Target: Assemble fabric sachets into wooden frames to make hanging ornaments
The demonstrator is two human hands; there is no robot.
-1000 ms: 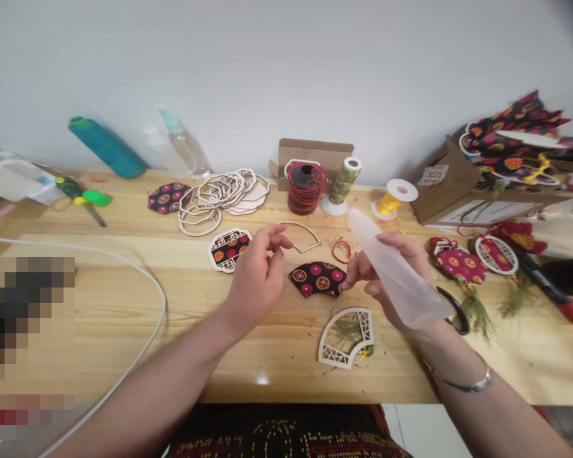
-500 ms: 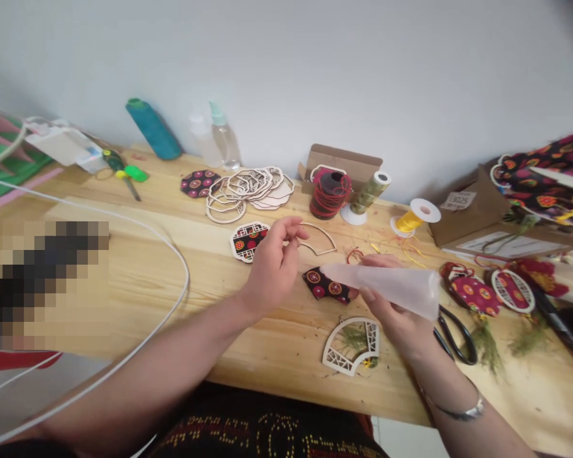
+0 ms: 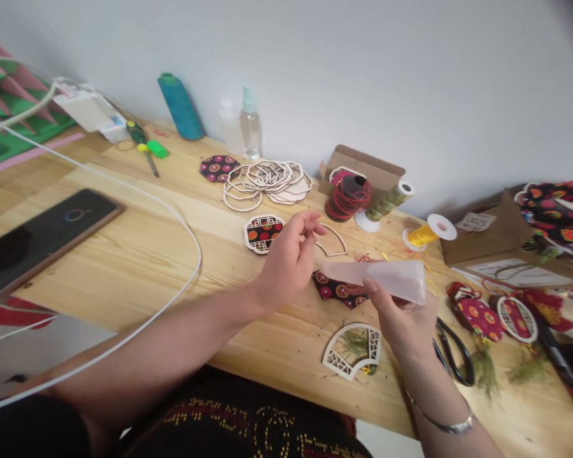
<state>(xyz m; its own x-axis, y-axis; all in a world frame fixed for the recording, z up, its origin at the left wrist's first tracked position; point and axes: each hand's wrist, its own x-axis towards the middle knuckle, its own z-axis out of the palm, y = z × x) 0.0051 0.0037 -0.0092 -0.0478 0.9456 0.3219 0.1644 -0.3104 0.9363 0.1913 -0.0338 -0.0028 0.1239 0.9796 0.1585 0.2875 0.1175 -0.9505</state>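
My right hand (image 3: 403, 321) is wrapped round a translucent white squeeze bottle (image 3: 396, 280), tilted nearly flat. Its narrow nozzle points left, over the edge of a dark flowered fabric piece (image 3: 337, 291) lying on the table. My left hand (image 3: 291, 257) is raised just left of the nozzle, fingers loosely bent and apart, with nothing visible in them. Beyond it lies a thin fan-shaped wooden frame (image 3: 337, 238), partly hidden. A fan-shaped lattice piece (image 3: 351, 350) with a tassel lies below the fabric. Left of my left hand sits a finished flowered lattice piece (image 3: 259, 234).
Wooden outlines (image 3: 270, 178) are heaped at the back. Red cord (image 3: 347, 198), a green spool (image 3: 391, 200) and a yellow spool (image 3: 423, 236) stand near the wall. Scissors (image 3: 453, 356) lie right of my right hand. A white cable (image 3: 191, 232) loops across the left, near a phone (image 3: 52, 238).
The view has shifted, so the table's things appear moved. My right hand has brought the bottle slightly left relative to the fabric, at a flatter angle. The left hand stays beside the nozzle.
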